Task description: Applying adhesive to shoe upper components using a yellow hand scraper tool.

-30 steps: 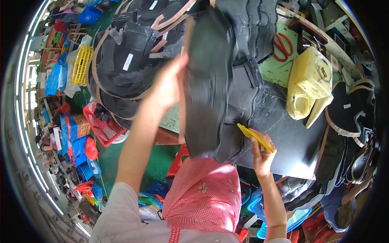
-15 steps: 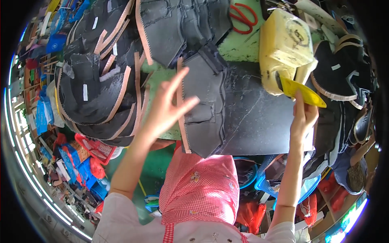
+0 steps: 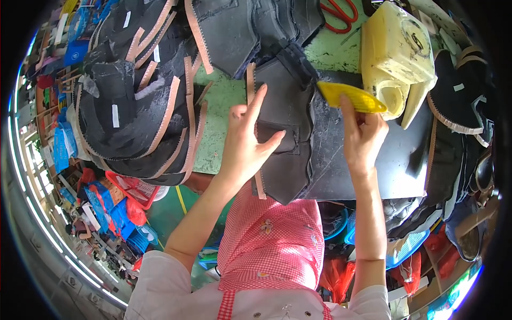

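My right hand [image 3: 364, 133] grips a flat yellow plastic scraper [image 3: 352, 97], its left tip near the edge of a dark grey cut piece [image 3: 282, 101]. That piece has a seamed right edge and a zigzag-trimmed tan strip [image 3: 259, 184] along its left side. My left hand [image 3: 245, 136] is at the left side of the piece, thumb and index finger spread apart, holding nothing; whether the fingertips touch it I cannot tell. Just right of the scraper lies a yellowed plastic jug [image 3: 397, 48] with a cut-open mouth, smeared with dark stains.
Stacked black pieces with tan strips [image 3: 120, 122] cover the left of the green table [image 3: 210, 144]. A black board [image 3: 352, 178] lies under the work. Red-handled scissors [image 3: 341, 18] rest at the back. More black pieces [image 3: 458, 101] sit at the right. A red basket [image 3: 130, 189] stands lower left.
My right hand has brought the scraper left, out of the jug's mouth toward the grey piece. My left hand has moved slightly right relative to the piece. The whole view has shifted a little.
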Demonstrator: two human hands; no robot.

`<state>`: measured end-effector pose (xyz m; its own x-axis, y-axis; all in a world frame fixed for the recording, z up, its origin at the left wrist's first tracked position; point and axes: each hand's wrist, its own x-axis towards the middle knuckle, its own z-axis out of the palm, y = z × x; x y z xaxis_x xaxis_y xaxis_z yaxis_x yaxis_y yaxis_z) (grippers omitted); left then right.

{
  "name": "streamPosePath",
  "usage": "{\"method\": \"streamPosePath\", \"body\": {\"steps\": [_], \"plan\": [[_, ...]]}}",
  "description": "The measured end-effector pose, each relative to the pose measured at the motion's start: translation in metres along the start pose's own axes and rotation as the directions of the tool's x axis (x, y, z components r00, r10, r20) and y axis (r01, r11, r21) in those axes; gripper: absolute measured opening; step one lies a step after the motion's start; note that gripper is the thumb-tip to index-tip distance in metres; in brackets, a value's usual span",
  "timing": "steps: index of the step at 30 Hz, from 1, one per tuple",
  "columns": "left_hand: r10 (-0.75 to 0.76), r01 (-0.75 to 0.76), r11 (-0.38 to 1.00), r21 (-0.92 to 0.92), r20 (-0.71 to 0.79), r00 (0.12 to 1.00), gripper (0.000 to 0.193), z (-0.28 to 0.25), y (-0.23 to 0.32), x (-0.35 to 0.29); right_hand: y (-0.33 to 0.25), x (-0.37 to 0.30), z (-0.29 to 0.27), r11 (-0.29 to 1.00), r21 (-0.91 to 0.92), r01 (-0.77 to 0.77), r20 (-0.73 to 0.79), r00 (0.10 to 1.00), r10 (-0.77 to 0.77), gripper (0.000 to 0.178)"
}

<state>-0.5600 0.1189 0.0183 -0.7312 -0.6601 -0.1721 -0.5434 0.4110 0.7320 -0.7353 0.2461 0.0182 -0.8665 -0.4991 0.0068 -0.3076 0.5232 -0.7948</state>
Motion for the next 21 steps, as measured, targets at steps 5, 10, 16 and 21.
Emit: {"method": "streamPosePath", "body": {"steps": [5, 10, 16, 21], "plan": [[-0.060, 0.060, 0.998, 0.000, 0.027, 0.998, 0.086, -0.002, -0.001, -0.004, -0.001, -0.009, -0.011, 0.991, 0.112, 0.078, 0.085, 0.993, -0.088, 0.018], [-0.115, 0.115, 0.993, 0.005, 0.036, 0.993, 0.084, -0.001, 0.004, -0.004, 0.016, -0.015, -0.010, 0.990, 0.124, 0.067, 0.302, 0.948, -0.102, 0.019], [-0.087, 0.086, 0.994, -0.062, -0.006, 0.996, 0.081, 0.002, -0.001, -0.002, 0.004, -0.009, -0.013, 0.948, 0.314, 0.045, 0.217, 0.969, -0.118, 0.015], [-0.071, 0.069, 0.993, -0.096, -0.019, 0.997, 0.080, 0.010, -0.008, -0.005, 0.050, -0.068, -0.036, 0.896, 0.358, 0.264, 0.453, 0.790, -0.414, 0.016]]}}
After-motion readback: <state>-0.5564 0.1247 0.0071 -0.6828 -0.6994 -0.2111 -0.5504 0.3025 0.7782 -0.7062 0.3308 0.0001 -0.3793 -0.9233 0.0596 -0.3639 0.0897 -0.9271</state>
